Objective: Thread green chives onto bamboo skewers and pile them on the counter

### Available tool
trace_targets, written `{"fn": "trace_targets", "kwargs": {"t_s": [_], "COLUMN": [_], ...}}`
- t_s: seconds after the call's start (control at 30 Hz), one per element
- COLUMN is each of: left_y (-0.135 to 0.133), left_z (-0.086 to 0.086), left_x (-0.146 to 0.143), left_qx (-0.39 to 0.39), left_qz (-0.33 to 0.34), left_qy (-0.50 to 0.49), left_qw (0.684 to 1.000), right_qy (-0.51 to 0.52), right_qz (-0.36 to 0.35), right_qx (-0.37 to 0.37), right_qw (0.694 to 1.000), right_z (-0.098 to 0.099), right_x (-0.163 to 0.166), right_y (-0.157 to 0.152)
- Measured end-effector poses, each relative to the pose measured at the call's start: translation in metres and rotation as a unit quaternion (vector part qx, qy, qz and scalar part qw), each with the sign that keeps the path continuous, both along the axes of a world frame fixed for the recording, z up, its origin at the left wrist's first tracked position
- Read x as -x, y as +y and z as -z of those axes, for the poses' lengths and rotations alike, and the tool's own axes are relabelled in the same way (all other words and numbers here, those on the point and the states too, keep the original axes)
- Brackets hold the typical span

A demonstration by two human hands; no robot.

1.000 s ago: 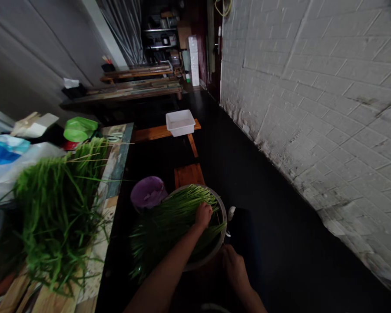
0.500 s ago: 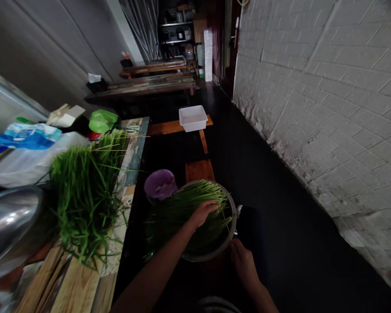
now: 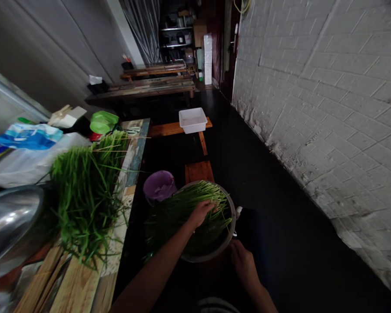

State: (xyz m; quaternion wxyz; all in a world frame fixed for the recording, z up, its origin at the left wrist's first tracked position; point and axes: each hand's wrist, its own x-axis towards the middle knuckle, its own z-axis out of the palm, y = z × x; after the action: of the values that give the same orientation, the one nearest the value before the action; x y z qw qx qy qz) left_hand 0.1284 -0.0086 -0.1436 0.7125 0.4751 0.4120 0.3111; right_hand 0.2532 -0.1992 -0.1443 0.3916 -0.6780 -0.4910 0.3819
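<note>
A round metal bowl heaped with long green chives sits low in front of me on a wooden bench. My left hand lies on top of the chives, fingers stretched out towards the bowl's far right side. My right hand is at the bowl's near rim, back of the hand up. Its fingers are lost in the dark there.
On the wooden table to my left lie a big pile of chives, a steel bowl, plastic bags and a green bag. A purple bucket stands beside the bowl, a white tub farther along the bench. A brick wall runs along the right.
My view has swung left, bringing the steel bowl into sight. My left hand has gone from a loose fist to fingers laid out over the chives. The right hand has hardly moved.
</note>
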Motion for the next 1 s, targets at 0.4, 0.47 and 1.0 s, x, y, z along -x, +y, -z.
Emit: {"fn": "trace_targets", "kwargs": {"t_s": [0.4,0.47,1.0], "left_y": [-0.003,-0.004,-0.007], "left_z": [-0.014,-0.016,-0.028], "left_x": [0.006,0.007,0.01], "left_qx": [0.014,0.032,0.041], "left_qz": [0.083,0.079,0.075], "left_qy": [0.034,0.034,0.01], "left_qw": [0.996,0.996,0.996], "right_qy": [0.013,0.013,0.045], "right_qz": [-0.015,-0.01,-0.009], "right_qx": [-0.001,-0.007,0.014], "right_qw": [1.0,1.0,0.999], "right_z": [-0.004,-0.005,-0.014], "right_x": [0.002,0.002,0.011], "right_y": [0.0,0.001,0.001]}}
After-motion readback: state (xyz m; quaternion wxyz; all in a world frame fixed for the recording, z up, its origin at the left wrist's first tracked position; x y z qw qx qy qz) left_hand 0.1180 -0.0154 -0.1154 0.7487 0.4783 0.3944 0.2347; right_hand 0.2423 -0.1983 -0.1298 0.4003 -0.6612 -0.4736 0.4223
